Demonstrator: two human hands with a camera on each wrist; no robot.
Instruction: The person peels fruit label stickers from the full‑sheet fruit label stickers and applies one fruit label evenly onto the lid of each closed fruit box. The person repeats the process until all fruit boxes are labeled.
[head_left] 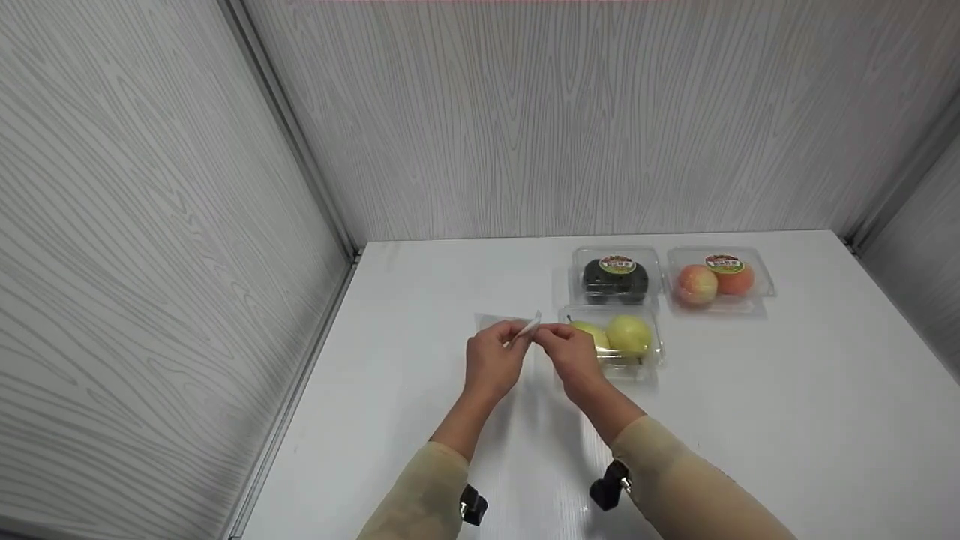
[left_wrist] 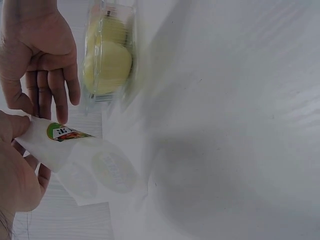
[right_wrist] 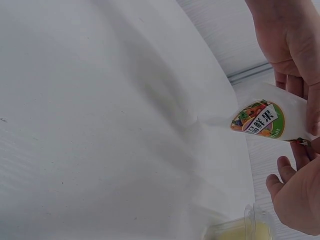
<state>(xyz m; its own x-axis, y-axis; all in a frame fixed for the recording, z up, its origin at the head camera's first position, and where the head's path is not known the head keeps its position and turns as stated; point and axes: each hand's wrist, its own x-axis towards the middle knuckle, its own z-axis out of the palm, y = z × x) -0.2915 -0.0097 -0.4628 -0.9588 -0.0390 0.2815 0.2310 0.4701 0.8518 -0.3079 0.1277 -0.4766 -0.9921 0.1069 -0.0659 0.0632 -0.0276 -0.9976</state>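
A white backing sheet (left_wrist: 70,155) with round fruit labels is bent between the two hands over the table. My left hand (head_left: 493,365) grips the sheet between thumb and fingers. At the sheet's upper edge my right hand (head_left: 574,361) pinches a label, partly hidden by the fingers. One printed label (right_wrist: 260,119), green-rimmed with fruit pictures, shows on the curled sheet in the right wrist view. Just beyond the right hand stands a clear plastic box (head_left: 651,361) holding two yellow-green pears (head_left: 628,334); no label can be made out on its lid.
Behind the pear box is a clear box (head_left: 654,262) with dark green produce (head_left: 615,283), labelled on top. Beside it, another labelled clear box (head_left: 763,283) holds two reddish-orange fruits (head_left: 697,285). Wood-grain panels (head_left: 525,120) enclose the white table (head_left: 787,420).
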